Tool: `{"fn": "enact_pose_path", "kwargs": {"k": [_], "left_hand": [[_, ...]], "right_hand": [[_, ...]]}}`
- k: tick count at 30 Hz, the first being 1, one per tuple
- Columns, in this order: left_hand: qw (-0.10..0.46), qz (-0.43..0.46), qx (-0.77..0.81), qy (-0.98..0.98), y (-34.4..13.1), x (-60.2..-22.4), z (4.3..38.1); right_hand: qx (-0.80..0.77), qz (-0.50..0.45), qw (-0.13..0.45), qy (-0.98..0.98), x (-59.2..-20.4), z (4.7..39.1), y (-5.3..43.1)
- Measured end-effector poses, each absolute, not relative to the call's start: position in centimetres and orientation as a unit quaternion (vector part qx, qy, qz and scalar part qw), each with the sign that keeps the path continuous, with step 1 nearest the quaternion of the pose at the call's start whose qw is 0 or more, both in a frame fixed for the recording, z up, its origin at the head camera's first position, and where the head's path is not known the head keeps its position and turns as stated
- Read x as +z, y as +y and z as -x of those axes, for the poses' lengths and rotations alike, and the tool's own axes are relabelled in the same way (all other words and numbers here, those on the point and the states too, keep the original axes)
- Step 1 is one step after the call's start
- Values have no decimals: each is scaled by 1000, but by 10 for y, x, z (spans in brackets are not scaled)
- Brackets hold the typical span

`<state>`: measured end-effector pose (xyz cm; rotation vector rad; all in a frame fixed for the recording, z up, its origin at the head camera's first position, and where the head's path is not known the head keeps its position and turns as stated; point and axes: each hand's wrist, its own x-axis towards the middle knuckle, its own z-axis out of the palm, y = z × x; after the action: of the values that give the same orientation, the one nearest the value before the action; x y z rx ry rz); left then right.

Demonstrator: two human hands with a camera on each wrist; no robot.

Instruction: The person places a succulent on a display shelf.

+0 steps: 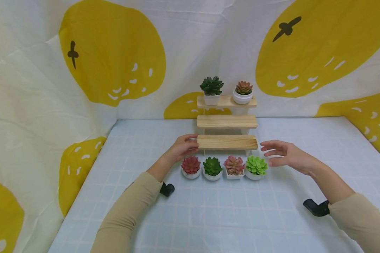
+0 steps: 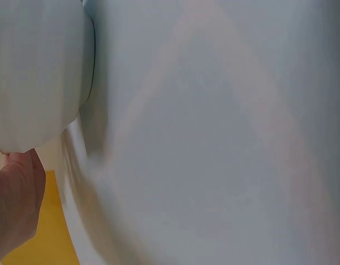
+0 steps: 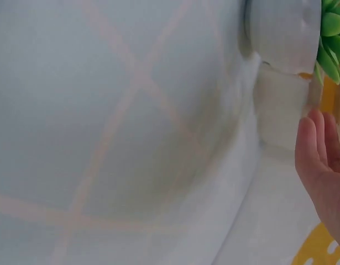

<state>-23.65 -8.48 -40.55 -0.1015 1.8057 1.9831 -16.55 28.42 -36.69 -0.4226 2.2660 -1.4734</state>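
Observation:
A three-tier wooden stand (image 1: 227,142) stands toward the back of the table. My left hand (image 1: 184,146) is at the left end of its lowest shelf, fingertips right at the edge; in the left wrist view, that hand (image 2: 17,204) is beyond a white pot (image 2: 40,72). Off the shelf's right end is my right hand (image 1: 286,156), fingers loosely bent and holding nothing. Four potted succulents line up before the stand: a red one (image 1: 191,165), a dark green one (image 1: 212,167), a pink one (image 1: 234,166) and a bright green one (image 1: 256,165), nearest my right hand.
On the top shelf sit a dark green succulent (image 1: 211,86) in a white pot and an orange-brown succulent (image 1: 243,88) in a round white pot. A white curtain (image 1: 190,42) with yellow fruit prints hangs behind the light blue checked tablecloth (image 1: 209,218).

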Motion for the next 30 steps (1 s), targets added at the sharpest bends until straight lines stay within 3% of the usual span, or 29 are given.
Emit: {"fn": "enact_pose_path", "kwargs": {"k": [30], "left_hand": [[229, 48, 718, 655, -84, -403, 235]], "right_hand": [[-482, 197, 269, 810, -394, 162, 276]]}}
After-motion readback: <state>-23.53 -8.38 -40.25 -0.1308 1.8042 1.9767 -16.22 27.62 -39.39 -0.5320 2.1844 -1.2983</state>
